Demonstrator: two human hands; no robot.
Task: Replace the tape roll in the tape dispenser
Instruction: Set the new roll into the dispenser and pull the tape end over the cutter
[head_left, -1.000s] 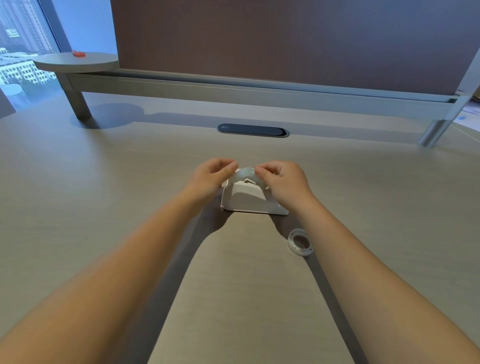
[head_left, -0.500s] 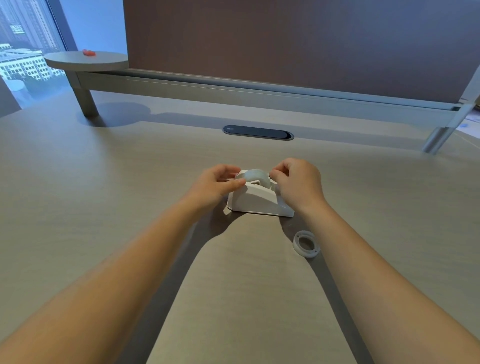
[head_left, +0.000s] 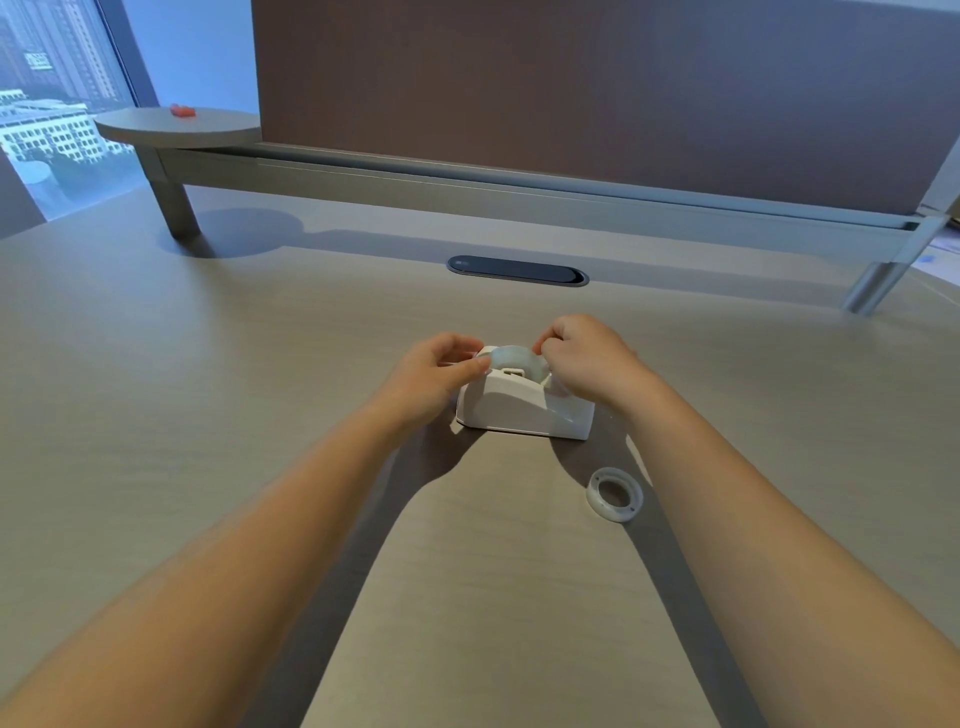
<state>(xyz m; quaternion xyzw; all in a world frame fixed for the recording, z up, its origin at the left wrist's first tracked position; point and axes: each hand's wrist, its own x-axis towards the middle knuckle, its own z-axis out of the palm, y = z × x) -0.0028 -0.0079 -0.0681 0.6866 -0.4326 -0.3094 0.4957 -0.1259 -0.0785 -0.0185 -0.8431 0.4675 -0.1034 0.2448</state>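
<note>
Both hands at the tape dispenser, mid-desk

The white tape dispenser (head_left: 524, 405) stands near the desk's (head_left: 208, 415) middle, long axis left to right, low end right, with the tape roll (head_left: 511, 357) upright in its cradle. The left hand (head_left: 434, 376) pinches the roll's left side; the right hand (head_left: 587, 364) pinches its right. As half a second ago, both hands grip it. An empty core (head_left: 614, 493) lies flat toward the near edge.

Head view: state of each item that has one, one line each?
tape dispenser: upright on the desk, roll in its cradle.
tape roll: seated in the dispenser, pinched from both sides.
spare ring: flat on the desk, untouched.
left hand: fingers on the roll's left side.
right hand: fingers on the roll's right side.
</note>
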